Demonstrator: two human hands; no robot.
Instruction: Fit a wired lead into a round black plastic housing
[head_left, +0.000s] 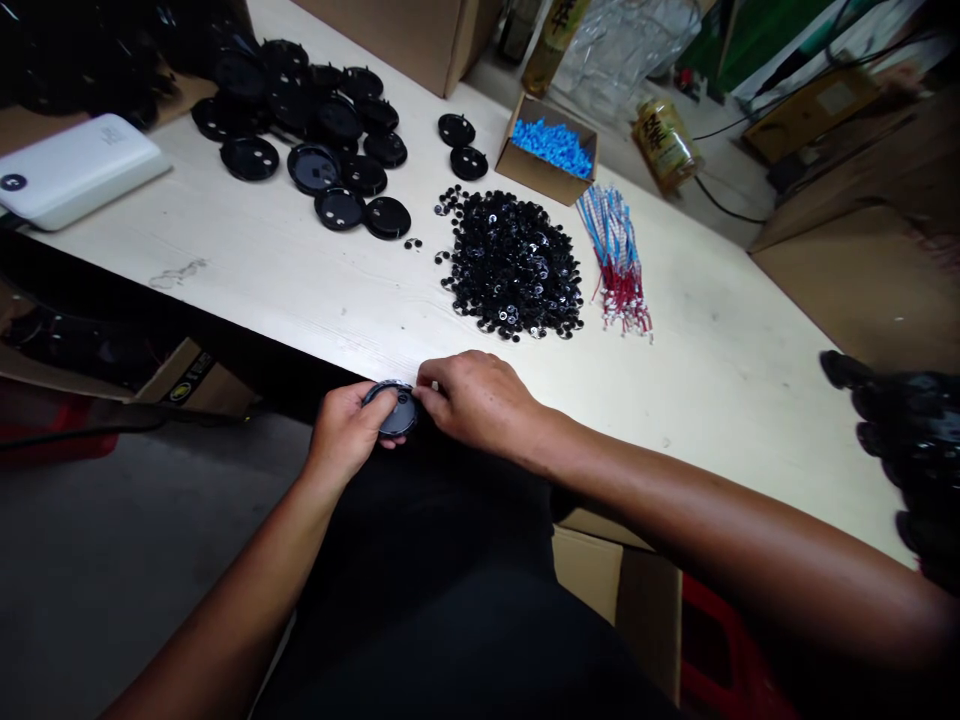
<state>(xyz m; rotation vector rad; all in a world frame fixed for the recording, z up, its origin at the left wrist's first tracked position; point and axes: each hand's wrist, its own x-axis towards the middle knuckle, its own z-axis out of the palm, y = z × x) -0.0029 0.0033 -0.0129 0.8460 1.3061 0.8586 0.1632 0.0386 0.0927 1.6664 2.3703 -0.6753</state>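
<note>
My left hand [346, 430] grips a round black plastic cover [401, 412] at the table's near edge, its thumb pressed on the cover's face. Close against the cover's right side is my right hand [476, 400], its thumb and forefinger pinched together; whatever sits between those fingertips is too small to make out. Beyond my hands lies a heap of small black plastic discs [517, 265]. Farther left, many more round black covers [341, 208] are spread and piled, and two covers [468, 162] lie apart from that pile.
A small cardboard box [544, 178] holds blue pieces [551, 145]. Beside it lies a bundle of blue, white and red wires [619, 260]. A white power bank [82, 170] rests at the left. Black parts [900, 430] are stacked on the right; a bottle [666, 145] lies behind.
</note>
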